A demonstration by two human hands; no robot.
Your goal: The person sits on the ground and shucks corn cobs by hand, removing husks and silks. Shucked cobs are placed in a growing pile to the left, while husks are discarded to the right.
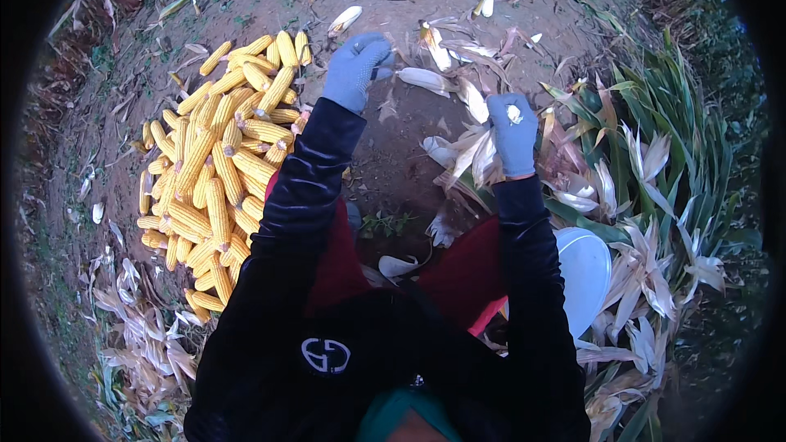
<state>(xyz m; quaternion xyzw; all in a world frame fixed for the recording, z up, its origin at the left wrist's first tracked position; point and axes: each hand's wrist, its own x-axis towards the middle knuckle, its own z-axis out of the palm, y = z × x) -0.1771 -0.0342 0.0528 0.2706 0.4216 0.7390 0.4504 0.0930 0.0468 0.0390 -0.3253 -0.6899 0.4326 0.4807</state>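
My left hand [358, 69], in a grey knit glove, is raised over the bare soil right of a large heap of husked yellow corn cobs [215, 153]. Its fingers are curled, and whether they hold anything is hard to tell. A pale husked-over ear [345, 20] lies just beyond it. My right hand [513, 132], gloved alike and closed like a fist, is beside pale dry corn husks [473, 156]; a whitish bit shows at the glove, and what the fingers grip is hidden. Between the hands lies an ear in its husk [427, 80].
A white plastic bucket [583, 279] stands by my right forearm. Green corn stalks and leaves [675, 135] lie along the right, with dry husks among them. More loose husks [141, 331] lie at the lower left. Another ear in a partly opened husk [436, 48] lies ahead.
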